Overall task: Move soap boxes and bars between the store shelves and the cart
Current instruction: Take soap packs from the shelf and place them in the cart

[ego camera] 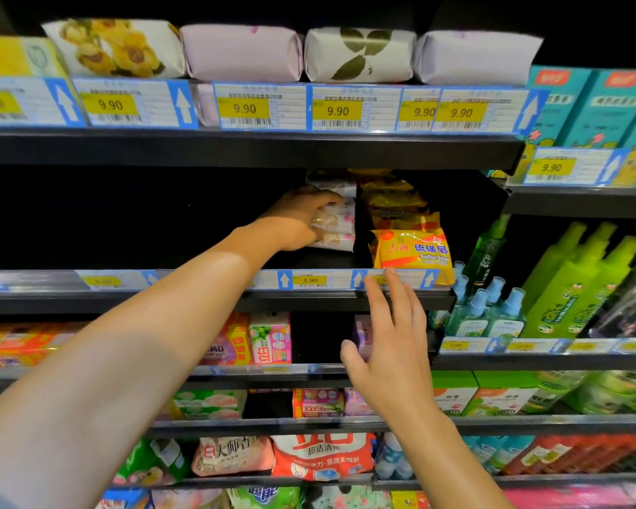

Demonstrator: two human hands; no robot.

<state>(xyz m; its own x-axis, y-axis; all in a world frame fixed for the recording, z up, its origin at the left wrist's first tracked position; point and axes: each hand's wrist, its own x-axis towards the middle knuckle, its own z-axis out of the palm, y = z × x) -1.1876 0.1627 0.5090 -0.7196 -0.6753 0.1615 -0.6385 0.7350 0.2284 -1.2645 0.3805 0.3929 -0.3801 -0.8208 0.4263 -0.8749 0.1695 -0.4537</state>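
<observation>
Deep on the shelf [213, 301], left hand [294, 218] around stacked white soap bars [336, 218].

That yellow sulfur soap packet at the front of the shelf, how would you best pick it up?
Pinch the yellow sulfur soap packet by its top edge, from the front. It leans against the stack behind, its foot tucked behind the price rail. The open right hand is nearest.

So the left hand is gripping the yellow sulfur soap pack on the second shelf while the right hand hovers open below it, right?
Not quite. In the head view the left hand grips the stack of white soap bars beside the yellow sulfur soap pack. The right hand does hover open below.
</observation>
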